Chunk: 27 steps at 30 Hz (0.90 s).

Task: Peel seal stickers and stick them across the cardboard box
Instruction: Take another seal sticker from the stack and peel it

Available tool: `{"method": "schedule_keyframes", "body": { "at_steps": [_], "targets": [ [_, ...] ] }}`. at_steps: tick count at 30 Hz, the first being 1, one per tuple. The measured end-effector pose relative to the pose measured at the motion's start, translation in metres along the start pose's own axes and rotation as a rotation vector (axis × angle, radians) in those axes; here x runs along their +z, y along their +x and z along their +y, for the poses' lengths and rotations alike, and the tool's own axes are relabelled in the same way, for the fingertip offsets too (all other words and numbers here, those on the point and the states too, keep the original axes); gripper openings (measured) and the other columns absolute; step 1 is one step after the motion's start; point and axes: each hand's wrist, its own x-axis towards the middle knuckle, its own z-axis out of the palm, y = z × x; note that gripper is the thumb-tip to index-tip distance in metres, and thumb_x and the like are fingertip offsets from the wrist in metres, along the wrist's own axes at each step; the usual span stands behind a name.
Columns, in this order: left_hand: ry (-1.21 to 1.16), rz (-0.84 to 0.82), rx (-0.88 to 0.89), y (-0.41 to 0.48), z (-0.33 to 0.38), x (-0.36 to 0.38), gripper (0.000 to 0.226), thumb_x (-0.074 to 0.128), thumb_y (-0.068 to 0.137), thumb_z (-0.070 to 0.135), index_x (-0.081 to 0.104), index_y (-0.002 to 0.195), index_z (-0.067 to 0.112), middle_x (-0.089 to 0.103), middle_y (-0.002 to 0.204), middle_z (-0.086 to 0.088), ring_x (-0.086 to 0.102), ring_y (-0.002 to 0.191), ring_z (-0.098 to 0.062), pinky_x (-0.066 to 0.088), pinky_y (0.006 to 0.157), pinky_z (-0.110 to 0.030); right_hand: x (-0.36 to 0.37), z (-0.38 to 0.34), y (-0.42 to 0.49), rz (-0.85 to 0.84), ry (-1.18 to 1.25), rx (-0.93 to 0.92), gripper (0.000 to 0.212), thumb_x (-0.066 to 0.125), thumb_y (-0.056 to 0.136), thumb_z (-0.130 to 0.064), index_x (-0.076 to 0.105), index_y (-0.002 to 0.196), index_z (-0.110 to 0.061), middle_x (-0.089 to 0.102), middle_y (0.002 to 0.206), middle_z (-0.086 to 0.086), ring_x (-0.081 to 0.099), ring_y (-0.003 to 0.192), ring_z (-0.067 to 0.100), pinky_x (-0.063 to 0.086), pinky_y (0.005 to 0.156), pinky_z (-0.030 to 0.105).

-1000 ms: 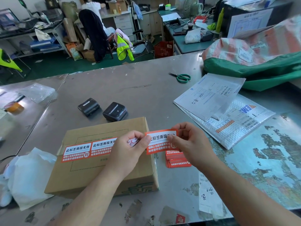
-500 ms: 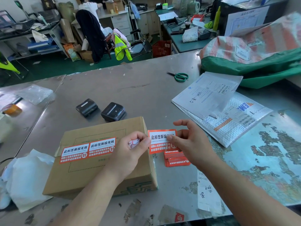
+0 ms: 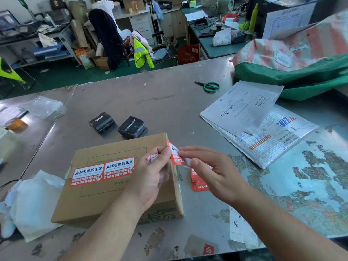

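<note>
The left hand (image 3: 150,176) and right hand (image 3: 211,172) are pinching and peeling a seal sticker (image 3: 174,148) over the cardboard box's (image 3: 113,204) right edge; pressing it flat likely comes next.

Grey table (image 3: 160,102) with cardboard box (image 3: 90,204), scissors (image 3: 211,87)

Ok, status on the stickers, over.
Left hand and right hand pinch seal sticker at cardboard box right edge. Two stickers already on top. Nothing blocking.

1 cardboard box (image 3: 105,204), 2 stuck stickers (image 3: 102,174), 1 held sticker (image 3: 174,155), 2 black printers (image 3: 132,127), 1 scissors (image 3: 210,86) far right, 1 bubble mailer (image 3: 282,146).
</note>
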Motion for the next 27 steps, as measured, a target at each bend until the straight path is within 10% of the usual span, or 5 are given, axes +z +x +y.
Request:
{"method": "schedule_keyframes", "body": {
  "at_steps": [4,27],
  "targets": [
    [-0.042,-0.014,-0.006,0.0,0.001,0.005,0.023,0.044,0.098,0.009,0.052,0.077,0.005,0.057,0.046,0.005,0.049,0.034,-0.001,0.039,0.039,-0.011,0.004,-0.001,0.0,0.021,0.027,-0.039,0.033,0.051,0.099,-0.031,0.075,0.117,-0.017,0.075,0.114,-0.01,0.068,0.107,0.006,0.052,0.09,0.027],
    [-0.203,-0.058,-0.053,-0.003,0.004,0.014,0.031,0.052,0.078,0.025,0.07,0.054,0.017,0.058,0.044,0.001,0.055,0.038,-0.002,0.046,0.044,-0.014,-0.001,-0.005,0.001,0.069,-0.016,-0.173,0.037,0.046,0.1,-0.026,0.076,0.115,-0.009,0.074,0.117,-0.002,0.066,0.115,0.004,0.051,0.094,0.022]
  ]
}}
